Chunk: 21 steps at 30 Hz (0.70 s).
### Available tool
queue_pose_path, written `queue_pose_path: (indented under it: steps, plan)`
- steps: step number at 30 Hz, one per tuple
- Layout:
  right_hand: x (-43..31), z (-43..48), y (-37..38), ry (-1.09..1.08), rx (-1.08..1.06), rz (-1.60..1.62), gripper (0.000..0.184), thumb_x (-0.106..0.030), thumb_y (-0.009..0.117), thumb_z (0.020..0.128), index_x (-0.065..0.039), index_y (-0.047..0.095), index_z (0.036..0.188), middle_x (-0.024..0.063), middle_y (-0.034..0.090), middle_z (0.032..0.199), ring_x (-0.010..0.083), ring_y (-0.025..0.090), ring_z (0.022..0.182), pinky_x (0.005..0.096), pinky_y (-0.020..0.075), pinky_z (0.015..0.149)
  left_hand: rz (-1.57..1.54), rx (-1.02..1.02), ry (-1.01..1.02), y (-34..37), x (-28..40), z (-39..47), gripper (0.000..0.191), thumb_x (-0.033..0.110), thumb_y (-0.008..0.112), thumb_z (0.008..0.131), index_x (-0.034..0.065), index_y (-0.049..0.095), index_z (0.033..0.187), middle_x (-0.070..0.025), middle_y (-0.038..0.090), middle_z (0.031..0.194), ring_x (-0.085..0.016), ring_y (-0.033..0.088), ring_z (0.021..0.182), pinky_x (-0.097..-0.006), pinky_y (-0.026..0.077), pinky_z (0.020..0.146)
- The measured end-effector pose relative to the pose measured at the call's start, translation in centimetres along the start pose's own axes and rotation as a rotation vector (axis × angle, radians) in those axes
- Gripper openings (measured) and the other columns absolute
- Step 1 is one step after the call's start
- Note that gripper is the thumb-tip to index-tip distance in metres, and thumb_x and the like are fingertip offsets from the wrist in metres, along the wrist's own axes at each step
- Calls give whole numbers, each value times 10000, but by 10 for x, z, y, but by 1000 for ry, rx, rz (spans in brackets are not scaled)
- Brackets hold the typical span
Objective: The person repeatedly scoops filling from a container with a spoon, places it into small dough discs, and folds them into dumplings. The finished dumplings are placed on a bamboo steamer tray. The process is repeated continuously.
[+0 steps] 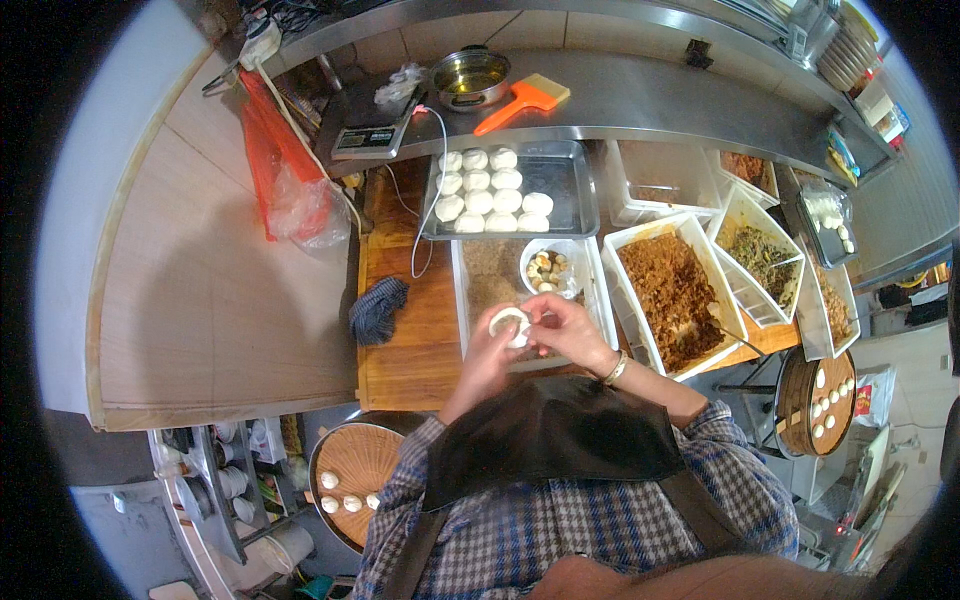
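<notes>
My left hand (487,345) cups a white dough wrapper (508,327) with filling visible in its middle. The fingers of my right hand (559,326) pinch the wrapper's right edge. Both hands are above a white tub (459,300) of brownish crumbly filling. Just beyond them, a white bowl (525,270) of small round pale and yellowish pieces rests in that tub. Farther back, a dark metal tray (559,169) carries several rows of white dough buns (478,180), grouped towards its left side.
To the right are plastic tubs of reddish-brown filling (667,285) and green filling (757,255). A steel shelf (637,97) holds a scale (371,141), a pot of oil (471,79) and an orange brush (525,101). Bamboo steamers (360,450) flank me; a dark cloth (379,309) lies left.
</notes>
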State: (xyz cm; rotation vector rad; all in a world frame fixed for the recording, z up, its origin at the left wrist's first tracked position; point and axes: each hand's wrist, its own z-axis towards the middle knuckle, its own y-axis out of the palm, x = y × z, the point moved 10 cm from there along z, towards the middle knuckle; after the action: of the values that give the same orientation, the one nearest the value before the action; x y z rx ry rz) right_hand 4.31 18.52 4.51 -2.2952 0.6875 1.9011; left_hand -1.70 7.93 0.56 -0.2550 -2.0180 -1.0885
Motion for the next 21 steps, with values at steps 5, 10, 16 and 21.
queue_pose_path:
  steps: [5, 10, 16, 21]
  plan:
    - [-25, -5, 5, -290, 9, -495, 128, -13, 695, 876, -37, 658, 996, -7, 595, 830, 76, 611, 743, 220, 513, 623, 99, 27, -13, -7, -4, 2, 374, 122, 562, 991, 69, 475, 1351, -112, 591, 1221, -203, 659, 967, -311, 596, 775]
    - [-10, 2, -1, -192, -3, -268, 125, -16, 692, 881, -22, 657, 1001, 0, 606, 828, 78, 613, 749, 227, 516, 636, 190, -27, 15, -2, 11, 2, 447, 160, 580, 982, 84, 447, 1402, -77, 600, 1214, -204, 649, 1026, -382, 595, 845]
    - [-4, 4, -3, -113, 5, 0, 93, -12, 682, 886, -24, 641, 968, 9, 596, 857, 81, 629, 765, 224, 543, 613, 14, -32, 14, 1, 11, 5, 454, 208, 490, 1028, 73, 382, 1447, -105, 599, 1228, -233, 652, 1038, -382, 597, 850]
    - [-12, 3, 3, -178, 29, -254, 111, -2, 681, 882, -23, 641, 983, 17, 610, 832, 94, 638, 756, 237, 555, 629, 142, 10, 98, -5, 4, 6, 376, 144, 455, 1021, 36, 493, 1380, -127, 578, 1267, -206, 618, 1093, -312, 545, 871]
